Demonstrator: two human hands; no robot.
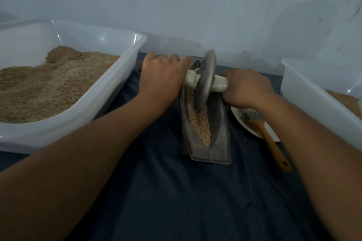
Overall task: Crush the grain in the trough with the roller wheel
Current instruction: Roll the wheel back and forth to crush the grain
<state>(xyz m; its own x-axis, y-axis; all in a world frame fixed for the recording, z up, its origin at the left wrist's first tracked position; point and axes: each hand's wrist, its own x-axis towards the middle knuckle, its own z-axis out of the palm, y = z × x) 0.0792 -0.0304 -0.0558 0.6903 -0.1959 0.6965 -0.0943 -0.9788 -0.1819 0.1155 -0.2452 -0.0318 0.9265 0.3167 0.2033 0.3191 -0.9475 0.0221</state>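
A grey metal boat-shaped trough (pixel 219 133) lies on the dark blue cloth, its length running away from me. Pale grain (pixel 199 121) fills its groove. A metal roller wheel (pixel 207 76) stands upright in the groove toward the far half. A white-wrapped handle (pixel 220 84) passes through the wheel's hub. My left hand (pixel 162 78) grips the handle's left end. My right hand (pixel 246 88) grips its right end.
A large translucent tub (pixel 109 88) of brown grain stands at the left. Another translucent tub (pixel 317 107) with grain is at the right edge. A white plate (pixel 241 119) holding a wooden-handled brush (pixel 272 143) lies just right of the trough. A pale wall rises behind.
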